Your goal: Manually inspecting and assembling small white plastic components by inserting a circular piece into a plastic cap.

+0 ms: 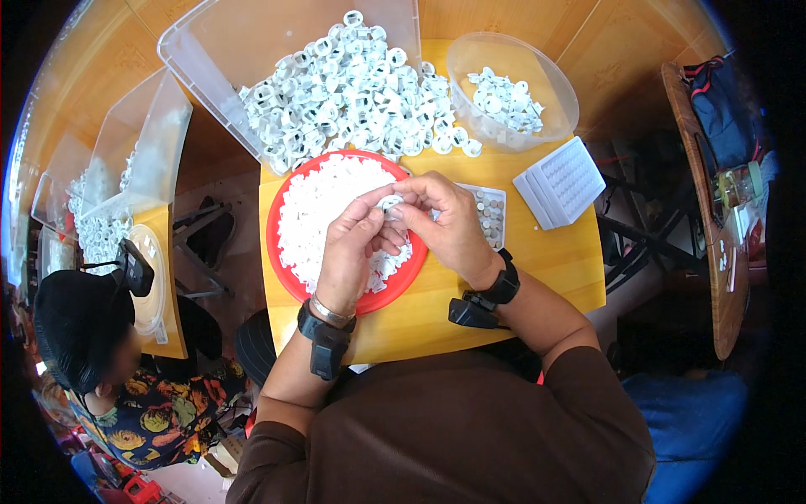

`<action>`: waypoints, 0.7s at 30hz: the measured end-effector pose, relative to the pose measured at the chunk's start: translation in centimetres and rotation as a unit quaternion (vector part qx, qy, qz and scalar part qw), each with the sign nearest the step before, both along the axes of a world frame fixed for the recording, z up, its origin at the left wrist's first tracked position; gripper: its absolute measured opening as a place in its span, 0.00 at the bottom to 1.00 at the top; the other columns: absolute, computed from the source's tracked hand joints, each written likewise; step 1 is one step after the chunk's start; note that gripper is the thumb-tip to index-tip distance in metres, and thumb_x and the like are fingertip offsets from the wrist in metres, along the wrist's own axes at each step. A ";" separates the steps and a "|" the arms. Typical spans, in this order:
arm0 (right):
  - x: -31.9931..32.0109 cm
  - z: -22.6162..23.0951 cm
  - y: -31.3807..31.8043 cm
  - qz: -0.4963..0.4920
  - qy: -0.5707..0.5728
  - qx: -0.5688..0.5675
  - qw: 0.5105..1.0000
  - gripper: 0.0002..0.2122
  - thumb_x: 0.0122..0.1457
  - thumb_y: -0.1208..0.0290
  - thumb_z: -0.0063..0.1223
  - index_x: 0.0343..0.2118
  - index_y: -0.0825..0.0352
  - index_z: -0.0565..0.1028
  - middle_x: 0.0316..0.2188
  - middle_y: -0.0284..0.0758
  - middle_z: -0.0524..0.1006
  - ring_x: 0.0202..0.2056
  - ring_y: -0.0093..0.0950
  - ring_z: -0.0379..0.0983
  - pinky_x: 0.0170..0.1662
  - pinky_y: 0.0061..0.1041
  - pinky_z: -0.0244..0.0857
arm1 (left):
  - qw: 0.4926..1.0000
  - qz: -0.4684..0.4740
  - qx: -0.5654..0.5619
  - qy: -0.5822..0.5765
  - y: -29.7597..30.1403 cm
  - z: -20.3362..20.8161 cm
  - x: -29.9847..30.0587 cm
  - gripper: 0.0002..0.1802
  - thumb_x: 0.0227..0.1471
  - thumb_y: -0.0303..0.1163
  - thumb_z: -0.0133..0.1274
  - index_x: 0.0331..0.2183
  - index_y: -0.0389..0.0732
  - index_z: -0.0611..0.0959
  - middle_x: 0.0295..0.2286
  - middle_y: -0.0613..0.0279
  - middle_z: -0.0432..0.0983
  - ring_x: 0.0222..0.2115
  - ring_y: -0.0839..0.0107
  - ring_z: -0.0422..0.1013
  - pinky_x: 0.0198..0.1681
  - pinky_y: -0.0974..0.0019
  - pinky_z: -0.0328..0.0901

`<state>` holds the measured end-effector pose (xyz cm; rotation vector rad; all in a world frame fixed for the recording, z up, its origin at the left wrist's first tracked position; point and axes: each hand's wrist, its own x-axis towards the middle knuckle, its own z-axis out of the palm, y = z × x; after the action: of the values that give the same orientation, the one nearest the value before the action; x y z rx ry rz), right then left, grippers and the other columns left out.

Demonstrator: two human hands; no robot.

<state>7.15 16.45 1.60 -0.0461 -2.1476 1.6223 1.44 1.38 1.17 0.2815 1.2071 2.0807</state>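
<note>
Left hand [346, 239] and right hand [443, 217], as I watch remotely, have thumbs and fingers drawn nearly together, pinching one round white part [389, 202] between them above a red tray [401, 288] of small white pieces [309, 210]. Beside the right hand I see discs [490, 210]; beyond, more white parts [340, 92] spill from a clear bin [210, 50]

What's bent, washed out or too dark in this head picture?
Head view throughout: black surrounds the fisheye image; the yellow table has a bowed near edge; white pieces in the red tray look washed out; the white part between the fingers is too small for fine detail; beyond the table's right edge it's dim.
</note>
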 end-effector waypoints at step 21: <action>0.0 -0.4 -0.5 -0.008 0.021 0.043 0.999 0.04 0.51 0.82 0.56 0.29 0.71 0.72 0.24 0.36 0.74 0.23 0.23 0.73 0.27 0.21 0.66 | 0.976 0.058 -0.127 0.166 0.1 -0.6 0.9 0.17 0.60 0.22 0.41 0.49 0.35 0.76 0.25 0.65 0.75 0.24 0.81 0.69 0.27 0.77 0.66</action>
<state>7.15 15.99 1.18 -0.0033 -2.1775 1.5062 2.37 1.53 0.59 0.4620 1.7085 1.9987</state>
